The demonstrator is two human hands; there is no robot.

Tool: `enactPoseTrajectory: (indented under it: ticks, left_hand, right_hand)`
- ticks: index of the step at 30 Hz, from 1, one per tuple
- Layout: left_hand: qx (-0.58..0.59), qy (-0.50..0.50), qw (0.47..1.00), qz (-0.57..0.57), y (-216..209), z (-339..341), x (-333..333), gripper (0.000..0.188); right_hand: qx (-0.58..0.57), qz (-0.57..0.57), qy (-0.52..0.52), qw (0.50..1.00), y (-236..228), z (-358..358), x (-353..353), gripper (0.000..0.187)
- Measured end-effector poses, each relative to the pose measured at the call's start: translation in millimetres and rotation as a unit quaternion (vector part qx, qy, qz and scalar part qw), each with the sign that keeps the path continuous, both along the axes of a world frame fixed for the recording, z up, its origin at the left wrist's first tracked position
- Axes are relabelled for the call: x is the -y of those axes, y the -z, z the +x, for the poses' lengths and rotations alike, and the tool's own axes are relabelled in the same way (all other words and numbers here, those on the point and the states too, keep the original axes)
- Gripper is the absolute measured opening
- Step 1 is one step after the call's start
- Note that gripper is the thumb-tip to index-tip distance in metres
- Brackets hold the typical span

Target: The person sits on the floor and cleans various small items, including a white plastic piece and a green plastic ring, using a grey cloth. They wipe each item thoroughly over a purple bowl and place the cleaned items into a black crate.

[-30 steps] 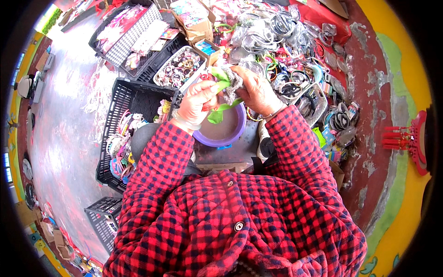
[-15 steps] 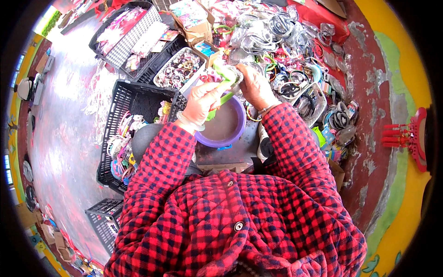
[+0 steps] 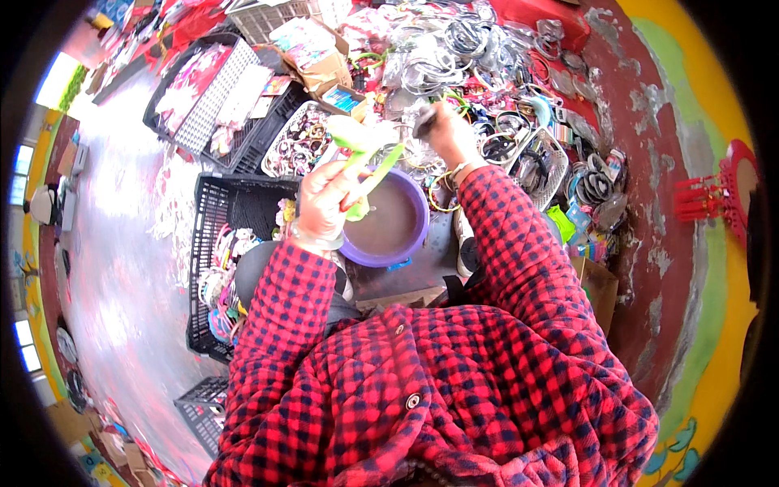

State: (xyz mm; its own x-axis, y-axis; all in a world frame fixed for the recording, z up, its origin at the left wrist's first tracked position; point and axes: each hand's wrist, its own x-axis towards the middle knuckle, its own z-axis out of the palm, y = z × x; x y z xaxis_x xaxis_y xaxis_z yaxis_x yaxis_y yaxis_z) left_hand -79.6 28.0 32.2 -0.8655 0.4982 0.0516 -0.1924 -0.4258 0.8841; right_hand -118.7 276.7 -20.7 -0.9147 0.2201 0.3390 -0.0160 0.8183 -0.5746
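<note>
In the head view, your left hand (image 3: 323,199) has its fingers clamped on a green band (image 3: 357,162), which rises above your fist over the left part of the purple basin (image 3: 422,224). Your right hand (image 3: 450,136), well apart from it, pinches a blurred grey thing (image 3: 423,121) beyond the basin. A black crate (image 3: 201,235) stands to your left, a white basket (image 3: 556,178) to your right.

Your jacket (image 3: 438,381) is checked in red and black; your strip (image 3: 350,136) is lime green, the basin (image 3: 380,260) purple, the crate (image 3: 208,213) black.
</note>
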Motion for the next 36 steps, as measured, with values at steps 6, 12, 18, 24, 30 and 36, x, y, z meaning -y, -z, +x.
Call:
enactPoseTrajectory:
  ticks: [6, 12, 18, 24, 30, 36]
  left_hand:
    - [-0.106, -0.144, 0.972, -0.149, 5, -15, -7, 0.02]
    - [-0.291, -0.244, 0.858, -0.346, 19, -14, -20, 0.014]
    - [-0.475, -0.217, 0.709, -0.473, 39, -2, -28, 0.015]
    - [-0.528, -0.173, 0.658, -0.508, 26, 8, -41, 0.011]
    - [-0.532, -0.178, 0.671, -0.485, 25, 6, -39, 0.01]
    - [-0.538, -0.159, 0.671, -0.485, 28, 5, -37, 0.01]
  right_hand:
    - [-0.033, -0.523, -0.129, 0.842, -31, 10, -8, 0.019]
    - [0.031, -0.562, -0.266, 0.783, -44, 33, 40, 0.036]
    - [0.008, -0.526, -0.23, 0.819, -40, 49, 93, 0.061]
    - [-0.075, -0.512, -0.039, 0.855, -6, 27, 81, 0.016]
    - [-0.055, -0.586, -0.007, 0.808, -21, 27, 76, 0.017]
    - [-0.003, -0.627, 0.016, 0.779, -27, 22, 63, 0.023]
